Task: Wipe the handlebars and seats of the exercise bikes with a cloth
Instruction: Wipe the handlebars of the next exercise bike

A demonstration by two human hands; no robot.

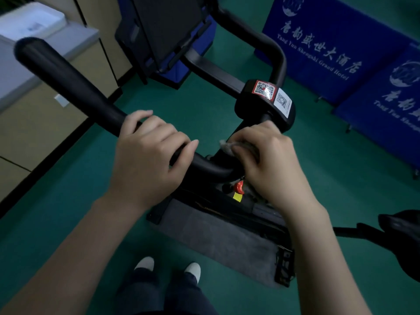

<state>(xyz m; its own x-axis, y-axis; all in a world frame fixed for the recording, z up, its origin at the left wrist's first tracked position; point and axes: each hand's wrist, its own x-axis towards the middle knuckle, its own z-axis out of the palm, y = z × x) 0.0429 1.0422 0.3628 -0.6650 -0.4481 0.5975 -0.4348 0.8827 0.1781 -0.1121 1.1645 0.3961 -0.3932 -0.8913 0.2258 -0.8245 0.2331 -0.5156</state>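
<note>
The green floor [68, 183] fills most of the view, with blue banners [322, 48] standing along the far right. A black bike [227, 214] stands on a grey mat [216, 244] in the middle, and its handlebar [68, 83] sweeps from the upper left down to the centre, then loops round at the top right.

Both forearms reach forward from the bottom edge. The left hand [147, 155] grips the left bar just before its bend, with the fingers curled over the top and the thumb tucked under. The right hand [268, 160] is just beside it, knuckles up, fingers clamped round the bar by the stem and pressing a cloth [227, 146] against it. Only a pale grey corner of the cloth pokes out past the fingertips.

Two QR stickers [264, 89] sit on the block above the right hand, and a small red lever [239, 187] shows below the bar.
</note>
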